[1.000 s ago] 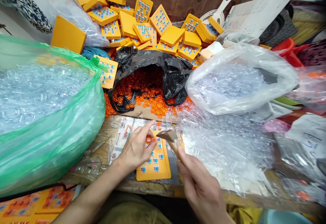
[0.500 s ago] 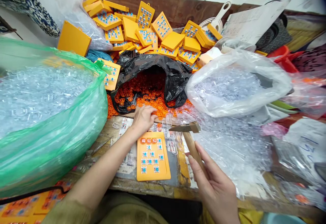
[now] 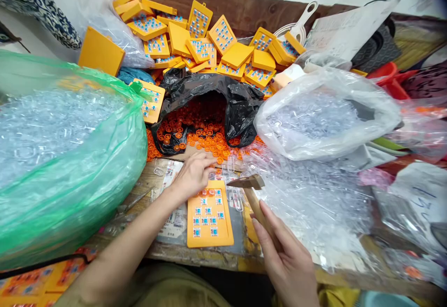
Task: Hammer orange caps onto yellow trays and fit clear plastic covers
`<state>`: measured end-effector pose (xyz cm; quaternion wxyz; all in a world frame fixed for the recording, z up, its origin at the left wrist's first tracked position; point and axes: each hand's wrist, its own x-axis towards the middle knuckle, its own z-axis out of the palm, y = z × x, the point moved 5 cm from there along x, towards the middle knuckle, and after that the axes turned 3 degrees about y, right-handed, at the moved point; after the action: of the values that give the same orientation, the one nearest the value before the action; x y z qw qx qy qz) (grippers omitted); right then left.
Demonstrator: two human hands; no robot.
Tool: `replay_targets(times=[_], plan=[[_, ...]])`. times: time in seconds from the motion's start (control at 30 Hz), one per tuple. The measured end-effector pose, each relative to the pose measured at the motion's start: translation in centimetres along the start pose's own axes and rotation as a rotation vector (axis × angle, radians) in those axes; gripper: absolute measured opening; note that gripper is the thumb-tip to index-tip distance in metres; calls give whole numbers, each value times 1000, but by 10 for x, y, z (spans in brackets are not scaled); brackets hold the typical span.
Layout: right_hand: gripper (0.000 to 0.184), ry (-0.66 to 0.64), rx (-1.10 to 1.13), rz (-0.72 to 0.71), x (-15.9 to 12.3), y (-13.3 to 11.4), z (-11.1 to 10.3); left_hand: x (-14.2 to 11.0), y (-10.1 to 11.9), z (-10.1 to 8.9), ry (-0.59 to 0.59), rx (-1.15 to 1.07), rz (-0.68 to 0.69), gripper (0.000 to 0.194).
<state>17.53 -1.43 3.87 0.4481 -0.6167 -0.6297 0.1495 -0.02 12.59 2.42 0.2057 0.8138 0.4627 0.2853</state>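
My right hand (image 3: 288,256) is wrapped round the wooden handle of a small hammer (image 3: 258,200), its dark metal head tilted beside the board's upper right corner. A yellow plastic board (image 3: 204,239) lies flat on the worktable, set with several small blue-centred switches (image 3: 206,221). Clear orange ring-shaped caps (image 3: 211,192) sit along its top row, partly covered by my left hand (image 3: 195,174). That hand is over the board's upper left edge with its fingers bent together; whatever they pinch is hidden. Loose orange caps (image 3: 209,142) spill from a black plastic bag (image 3: 209,81) just beyond.
A green bag (image 3: 115,158) of clear plastic pieces bulges at left. A white bag (image 3: 279,144) of similar pieces stands at right, above a heap of clear pieces (image 3: 314,195). More yellow boards (image 3: 237,56) are piled along the back. A pointed tool (image 3: 138,198) lies left of the board.
My left hand has drawn back from the orange caps toward me, over the board's top edge. My right hand has moved the hammer slightly left and nearer the board.
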Motion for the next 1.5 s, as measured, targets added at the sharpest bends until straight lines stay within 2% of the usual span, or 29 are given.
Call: replay_targets(times=[0.17,0.33,0.47,0.53,0.6,0.67,0.73,0.8,0.9,1.07,1.23,1.5], plan=[[50,-46,-100,-95,-3,-4,1,-36,28,1,65,-101,-16,44],[58,-108,-100,-168,-3,-11,3,-43,27,11,74,-182,-95,52],[58,-220,-231,-190,-6,-11,10,-44,24,9,72,-228,-128,62],[56,-233,-233,-169,-7,-9,10,-43,20,5,49,-272,-150,63],[51,-200,-181,-118,-5,-5,6,-36,13,3,8,-318,-197,55],[48,-114,-123,-63,-1,-2,0,-23,6,1,-14,-270,-223,34],[48,-20,-97,-15,2,0,-7,-6,2,3,-18,-163,-200,17],[47,26,-81,21,4,2,-11,9,3,10,-44,-82,-156,12],[46,33,-49,31,3,2,-13,20,4,18,-76,-27,-111,14],[41,60,-64,55,-3,6,-10,26,-11,3,22,75,-55,19],[39,51,-55,42,0,3,-3,27,-18,2,14,153,26,21],[41,35,-41,28,-3,-1,1,23,-27,2,-6,145,10,22]])
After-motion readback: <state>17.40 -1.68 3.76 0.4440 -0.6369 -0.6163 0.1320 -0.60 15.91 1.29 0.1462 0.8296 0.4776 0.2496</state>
